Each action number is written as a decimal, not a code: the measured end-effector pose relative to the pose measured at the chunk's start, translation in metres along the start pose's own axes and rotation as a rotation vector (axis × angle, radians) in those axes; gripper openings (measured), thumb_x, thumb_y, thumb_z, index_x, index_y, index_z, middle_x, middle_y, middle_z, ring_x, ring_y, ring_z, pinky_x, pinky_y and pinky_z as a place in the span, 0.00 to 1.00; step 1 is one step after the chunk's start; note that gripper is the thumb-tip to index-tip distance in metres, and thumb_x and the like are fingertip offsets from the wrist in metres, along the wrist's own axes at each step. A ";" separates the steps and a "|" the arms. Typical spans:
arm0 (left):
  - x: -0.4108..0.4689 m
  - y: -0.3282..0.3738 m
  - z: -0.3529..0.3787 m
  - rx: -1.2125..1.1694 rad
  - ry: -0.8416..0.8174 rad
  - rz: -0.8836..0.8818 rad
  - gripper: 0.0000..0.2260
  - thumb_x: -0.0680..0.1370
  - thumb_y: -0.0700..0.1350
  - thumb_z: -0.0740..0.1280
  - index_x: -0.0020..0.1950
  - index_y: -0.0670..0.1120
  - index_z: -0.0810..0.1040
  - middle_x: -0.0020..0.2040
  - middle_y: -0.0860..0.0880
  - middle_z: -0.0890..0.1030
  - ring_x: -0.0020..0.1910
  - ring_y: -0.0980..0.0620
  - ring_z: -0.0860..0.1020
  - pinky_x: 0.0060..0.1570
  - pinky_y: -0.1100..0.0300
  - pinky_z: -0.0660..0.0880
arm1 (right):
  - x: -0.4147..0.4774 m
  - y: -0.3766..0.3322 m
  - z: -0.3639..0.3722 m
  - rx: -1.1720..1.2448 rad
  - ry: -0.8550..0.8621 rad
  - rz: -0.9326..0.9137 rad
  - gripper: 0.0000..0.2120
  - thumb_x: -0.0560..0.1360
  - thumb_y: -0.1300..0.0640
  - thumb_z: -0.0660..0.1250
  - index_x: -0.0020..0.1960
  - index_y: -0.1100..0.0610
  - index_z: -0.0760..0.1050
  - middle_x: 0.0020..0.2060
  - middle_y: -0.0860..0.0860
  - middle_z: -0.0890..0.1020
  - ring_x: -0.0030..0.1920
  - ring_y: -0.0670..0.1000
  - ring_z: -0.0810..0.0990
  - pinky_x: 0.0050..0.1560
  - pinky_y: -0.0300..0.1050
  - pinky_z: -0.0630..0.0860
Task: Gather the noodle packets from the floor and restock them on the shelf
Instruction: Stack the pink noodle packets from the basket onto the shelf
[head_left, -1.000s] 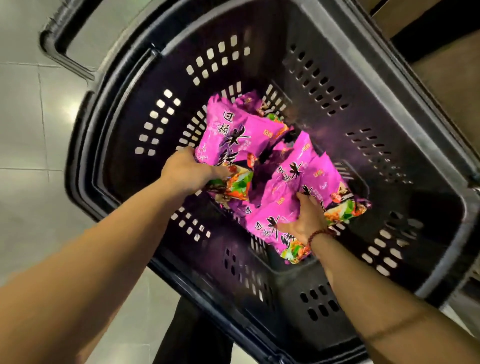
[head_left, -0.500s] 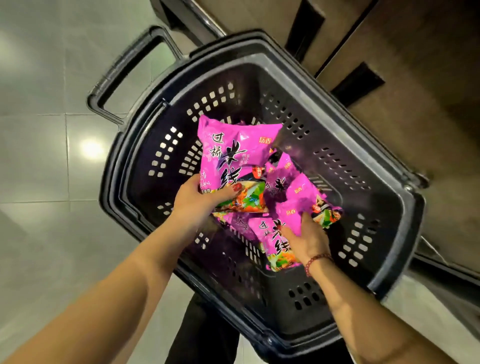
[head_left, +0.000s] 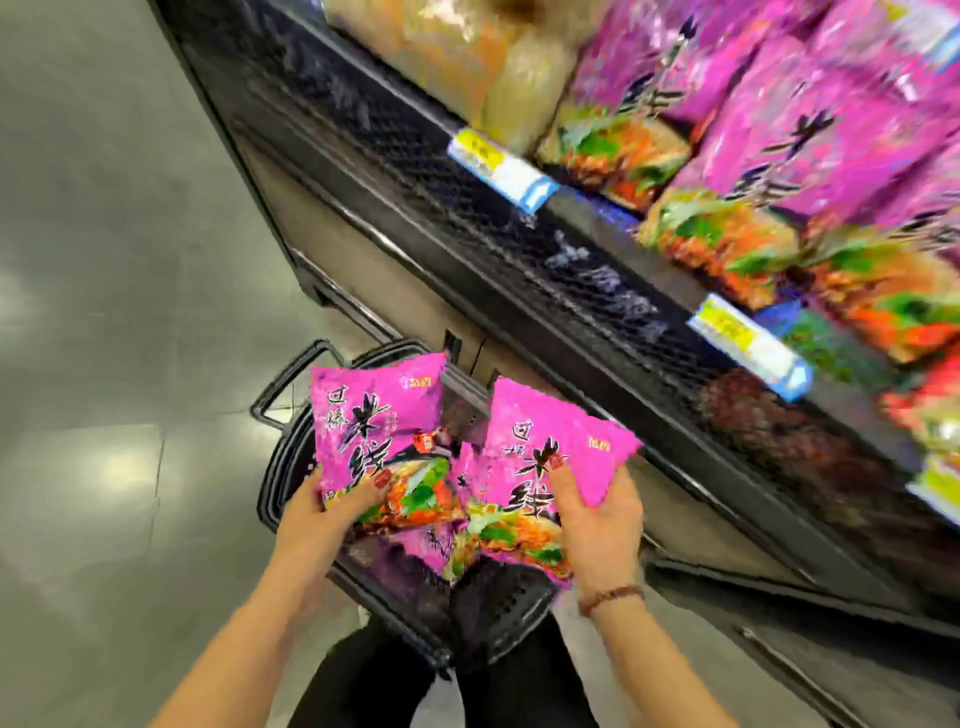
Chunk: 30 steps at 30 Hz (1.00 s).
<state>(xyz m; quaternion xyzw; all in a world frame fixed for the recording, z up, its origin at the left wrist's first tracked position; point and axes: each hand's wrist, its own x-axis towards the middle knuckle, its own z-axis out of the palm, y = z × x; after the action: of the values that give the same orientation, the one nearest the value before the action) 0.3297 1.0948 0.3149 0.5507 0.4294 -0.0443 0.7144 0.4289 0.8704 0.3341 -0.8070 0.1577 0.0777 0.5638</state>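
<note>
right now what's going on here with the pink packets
A person stands over a black basket on the floor, with the hands each gripping one pink noodle packet. The left hand holds the left packet, and the right hand holds the right packet. Both packets are above the basket, not yet on the shelf, which already carries matching pink packets to the right.

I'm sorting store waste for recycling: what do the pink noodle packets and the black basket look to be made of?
The pink noodle packets look like thin plastic film with a glossy printed finish: they show sheen, creases and a jagged sealed edge. The black basket looks like moulded hard plastic with a slight gloss: it has a smooth rounded rim and perforated walls, so it is probably not metal.
</note>
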 end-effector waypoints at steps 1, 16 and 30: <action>-0.011 0.014 0.003 -0.004 -0.018 0.022 0.34 0.57 0.57 0.79 0.61 0.48 0.78 0.52 0.47 0.85 0.51 0.46 0.84 0.53 0.50 0.77 | -0.007 -0.018 -0.008 0.016 0.017 -0.051 0.11 0.73 0.68 0.71 0.54 0.60 0.77 0.42 0.52 0.82 0.34 0.34 0.78 0.37 0.28 0.73; -0.095 0.151 0.117 -0.099 -0.194 0.371 0.27 0.55 0.45 0.81 0.52 0.46 0.79 0.44 0.49 0.86 0.43 0.48 0.83 0.45 0.57 0.78 | 0.022 -0.167 -0.156 0.142 0.468 -0.301 0.10 0.73 0.56 0.73 0.50 0.54 0.74 0.40 0.49 0.79 0.40 0.50 0.77 0.43 0.43 0.67; -0.091 0.163 0.163 -0.045 -0.133 0.278 0.40 0.48 0.61 0.80 0.57 0.48 0.78 0.50 0.46 0.85 0.52 0.42 0.82 0.64 0.40 0.72 | 0.129 -0.172 -0.161 -0.268 0.528 -0.072 0.28 0.78 0.47 0.63 0.71 0.61 0.60 0.64 0.61 0.73 0.59 0.63 0.76 0.47 0.53 0.74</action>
<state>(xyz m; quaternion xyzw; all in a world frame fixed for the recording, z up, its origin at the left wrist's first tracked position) 0.4523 0.9863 0.5014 0.5847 0.3017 0.0283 0.7525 0.6005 0.7521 0.5039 -0.8717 0.2584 -0.1350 0.3939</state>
